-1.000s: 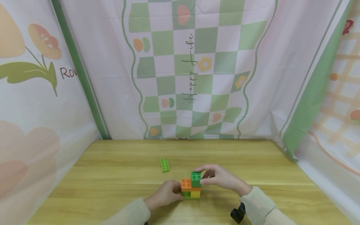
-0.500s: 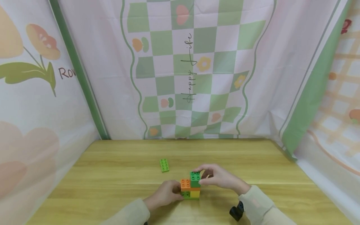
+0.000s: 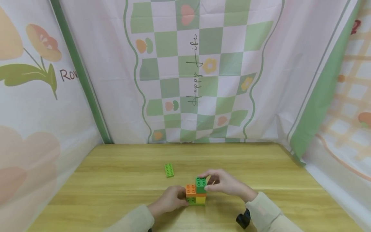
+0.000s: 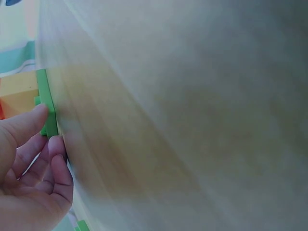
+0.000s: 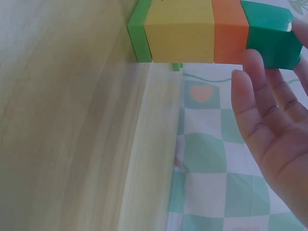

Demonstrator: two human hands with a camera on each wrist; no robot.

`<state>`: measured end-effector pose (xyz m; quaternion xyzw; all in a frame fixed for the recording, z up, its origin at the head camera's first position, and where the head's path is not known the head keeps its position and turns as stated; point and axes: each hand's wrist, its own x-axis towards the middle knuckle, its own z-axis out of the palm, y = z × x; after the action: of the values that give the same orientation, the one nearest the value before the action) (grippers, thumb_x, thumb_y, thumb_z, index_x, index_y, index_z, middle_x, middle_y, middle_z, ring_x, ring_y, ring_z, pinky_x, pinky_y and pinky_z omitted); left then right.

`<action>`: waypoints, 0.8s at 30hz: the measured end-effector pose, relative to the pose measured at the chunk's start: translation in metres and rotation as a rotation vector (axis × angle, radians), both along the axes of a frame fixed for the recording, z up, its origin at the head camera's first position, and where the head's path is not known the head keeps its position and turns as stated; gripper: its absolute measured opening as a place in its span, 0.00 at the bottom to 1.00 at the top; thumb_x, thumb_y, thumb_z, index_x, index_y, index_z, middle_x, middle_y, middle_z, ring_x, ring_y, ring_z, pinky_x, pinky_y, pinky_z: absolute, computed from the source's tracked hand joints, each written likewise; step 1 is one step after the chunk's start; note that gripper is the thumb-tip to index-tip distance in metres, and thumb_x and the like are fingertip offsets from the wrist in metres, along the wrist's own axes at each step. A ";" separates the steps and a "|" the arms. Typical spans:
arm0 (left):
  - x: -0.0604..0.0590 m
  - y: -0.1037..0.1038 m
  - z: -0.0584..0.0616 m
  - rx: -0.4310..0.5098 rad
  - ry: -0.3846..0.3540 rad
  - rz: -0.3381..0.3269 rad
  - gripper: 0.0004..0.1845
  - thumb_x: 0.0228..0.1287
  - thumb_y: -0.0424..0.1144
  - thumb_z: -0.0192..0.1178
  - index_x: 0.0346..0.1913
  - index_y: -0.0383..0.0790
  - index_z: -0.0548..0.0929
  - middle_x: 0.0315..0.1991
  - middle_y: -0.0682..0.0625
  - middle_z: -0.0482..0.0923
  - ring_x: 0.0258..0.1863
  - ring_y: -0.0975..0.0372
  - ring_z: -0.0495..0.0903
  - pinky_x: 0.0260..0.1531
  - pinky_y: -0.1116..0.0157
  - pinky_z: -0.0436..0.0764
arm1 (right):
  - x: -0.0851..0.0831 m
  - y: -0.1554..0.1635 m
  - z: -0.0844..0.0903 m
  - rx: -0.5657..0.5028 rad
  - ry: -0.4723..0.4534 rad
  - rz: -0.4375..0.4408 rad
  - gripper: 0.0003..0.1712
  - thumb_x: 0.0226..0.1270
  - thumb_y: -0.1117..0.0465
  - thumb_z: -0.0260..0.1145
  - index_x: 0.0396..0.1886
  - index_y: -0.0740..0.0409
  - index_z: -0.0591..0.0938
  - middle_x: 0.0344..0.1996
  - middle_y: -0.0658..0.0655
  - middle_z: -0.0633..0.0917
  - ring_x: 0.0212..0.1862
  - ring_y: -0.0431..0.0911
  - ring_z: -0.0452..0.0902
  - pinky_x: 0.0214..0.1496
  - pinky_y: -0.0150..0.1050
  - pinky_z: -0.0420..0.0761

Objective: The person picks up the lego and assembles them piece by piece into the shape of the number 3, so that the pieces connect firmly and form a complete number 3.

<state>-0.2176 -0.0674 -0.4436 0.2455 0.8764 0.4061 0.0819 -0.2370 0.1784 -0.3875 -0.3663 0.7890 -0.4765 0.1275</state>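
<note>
A small brick stack (image 3: 196,195) stands on the wooden table (image 3: 121,187), near its front middle. It has a light green base (image 5: 139,33), a yellow brick (image 5: 179,31), an orange brick (image 3: 191,190) and a dark green brick (image 3: 201,184) on top. My left hand (image 3: 183,197) grips the stack's lower left side, its fingertips (image 4: 42,111) on the green base edge (image 4: 47,103). My right hand (image 3: 210,182) pinches the dark green top brick (image 5: 269,37) from the right, fingers (image 5: 257,91) against its side.
A loose light green brick (image 3: 169,169) lies flat on the table behind and to the left of the stack. Patterned cloth walls (image 3: 197,80) close in the table at the back and on both sides. A black wrist mount (image 3: 242,219) sits under my right sleeve.
</note>
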 end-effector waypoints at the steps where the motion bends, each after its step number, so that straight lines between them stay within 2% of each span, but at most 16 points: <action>1: 0.000 0.000 0.000 -0.003 0.001 0.001 0.15 0.47 0.34 0.69 0.41 0.40 0.83 0.42 0.51 0.80 0.45 0.58 0.77 0.50 0.53 0.73 | 0.000 0.000 -0.001 -0.003 -0.003 -0.003 0.21 0.61 0.63 0.64 0.54 0.62 0.76 0.37 0.53 0.82 0.35 0.49 0.78 0.37 0.40 0.80; 10: 0.000 -0.001 0.001 -0.003 -0.014 0.005 0.15 0.47 0.34 0.69 0.41 0.40 0.83 0.41 0.52 0.80 0.44 0.58 0.77 0.49 0.54 0.74 | 0.003 -0.002 -0.004 -0.025 -0.030 -0.034 0.22 0.62 0.61 0.64 0.56 0.60 0.75 0.44 0.58 0.79 0.36 0.49 0.78 0.38 0.40 0.79; 15: 0.000 -0.001 0.002 -0.008 -0.012 0.007 0.15 0.47 0.34 0.69 0.41 0.40 0.83 0.41 0.52 0.80 0.44 0.59 0.77 0.49 0.54 0.73 | 0.006 -0.002 -0.006 -0.050 -0.050 -0.040 0.23 0.63 0.62 0.63 0.57 0.63 0.74 0.45 0.61 0.78 0.36 0.48 0.78 0.37 0.39 0.79; 18: 0.000 -0.001 0.002 -0.006 -0.009 0.005 0.15 0.47 0.34 0.69 0.41 0.40 0.83 0.41 0.52 0.80 0.44 0.59 0.77 0.49 0.54 0.73 | 0.006 -0.002 -0.006 -0.061 -0.079 -0.039 0.25 0.63 0.62 0.63 0.59 0.65 0.71 0.50 0.64 0.76 0.37 0.48 0.78 0.38 0.40 0.79; 24: 0.000 0.000 0.002 0.001 -0.021 0.001 0.14 0.47 0.34 0.69 0.41 0.40 0.83 0.40 0.53 0.80 0.44 0.59 0.77 0.49 0.55 0.73 | 0.006 -0.001 -0.009 -0.107 -0.194 -0.055 0.23 0.63 0.63 0.63 0.56 0.65 0.71 0.49 0.63 0.74 0.39 0.51 0.77 0.41 0.51 0.79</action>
<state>-0.2177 -0.0678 -0.4418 0.2410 0.8753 0.4093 0.0908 -0.2308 0.1774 -0.3966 -0.3027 0.7561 -0.5547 0.1703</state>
